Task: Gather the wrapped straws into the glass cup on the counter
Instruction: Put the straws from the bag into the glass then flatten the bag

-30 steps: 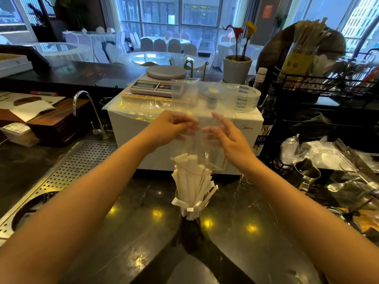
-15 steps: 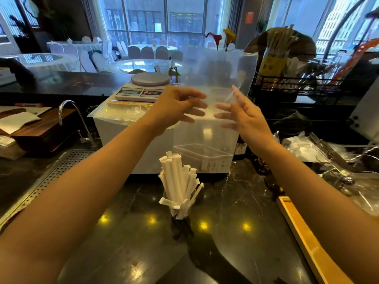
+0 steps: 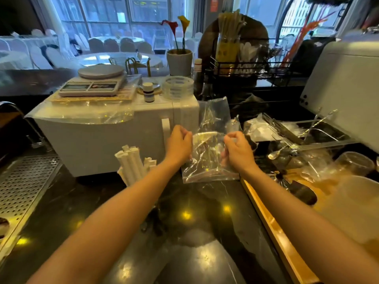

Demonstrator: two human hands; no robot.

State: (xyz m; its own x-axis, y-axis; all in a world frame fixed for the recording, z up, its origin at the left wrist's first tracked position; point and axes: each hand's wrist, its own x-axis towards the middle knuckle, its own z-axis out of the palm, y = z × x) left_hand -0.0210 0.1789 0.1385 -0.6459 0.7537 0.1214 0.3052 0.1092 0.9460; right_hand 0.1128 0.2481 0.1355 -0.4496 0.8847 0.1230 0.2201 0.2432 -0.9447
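Counter [image 3: 194,232]: we see dark, glossy stone with no loose straws on the bare part in front of us.
White appliance [image 3: 98,140]: it stands at the back of the counter, with the straws just in front of it.
Clear plastic bag [image 3: 209,158]: it looks empty and crumpled, held up between our two hands to the right of the straws.
Wrapped straws [image 3: 131,162]: we see a white bundle standing upright; our left forearm hides its base, so we cannot see the glass cup itself.
Left hand [image 3: 179,144]: it is closed, pinching the bag's left edge.
Right hand [image 3: 238,148]: it is closed, pinching the bag's right edge.
Progress: we judge the gathering essentially done, with only the empty bag left to put away.
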